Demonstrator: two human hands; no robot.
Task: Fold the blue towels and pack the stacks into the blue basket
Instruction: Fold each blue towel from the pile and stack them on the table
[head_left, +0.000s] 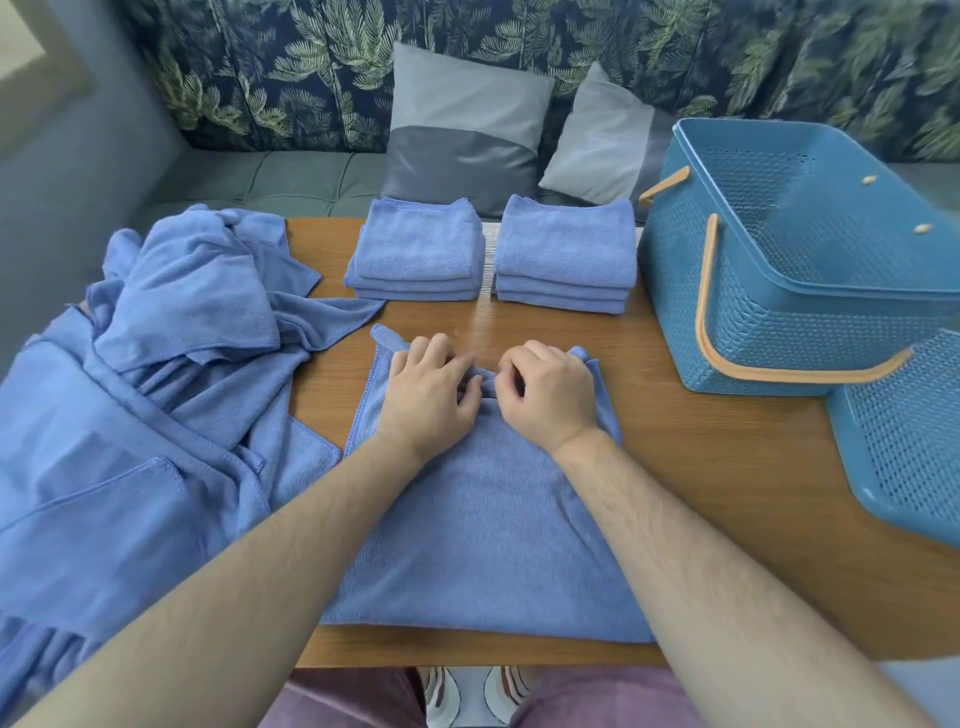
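A blue towel (483, 530) lies flat on the worktop (727, 467), under both forearms. At its far edge the left hand (428, 395) and right hand (550, 395) sit close together, fingers curled, pinching the bunched cloth. Beyond stand two folded stacks (418, 249); the blue basket (779, 312) is far right.

Both forearms extend forward, left hand (431, 397) and right hand (550, 395) nearly touching, knuckles up, fingers curled, pinching the towel (483, 519) edge.
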